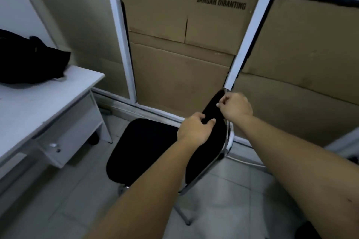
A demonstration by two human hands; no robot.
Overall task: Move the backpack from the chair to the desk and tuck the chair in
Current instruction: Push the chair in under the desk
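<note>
Gripping the backrest of one black chair [147, 147] with both hands: left hand [195, 128] curled over the backrest's top edge, fingers pressed onto the black padding, thumb on the front face; right hand [236, 107] closed in a fist-like grip around the chrome frame at the backrest's far upper corner. Chair stands on the tiled floor [229, 196], seat pointing left toward the white worktop [38, 103], backrest on the right, its long axis running away from the camera. Seat bare, black fabric, chrome legs. One black backpack [29, 58] lies slumped on the worktop at far left, long axis roughly left-right, soft and dark, details unreadable. Two flattened cardboard panels [180, 44] lean behind white frames.
</note>
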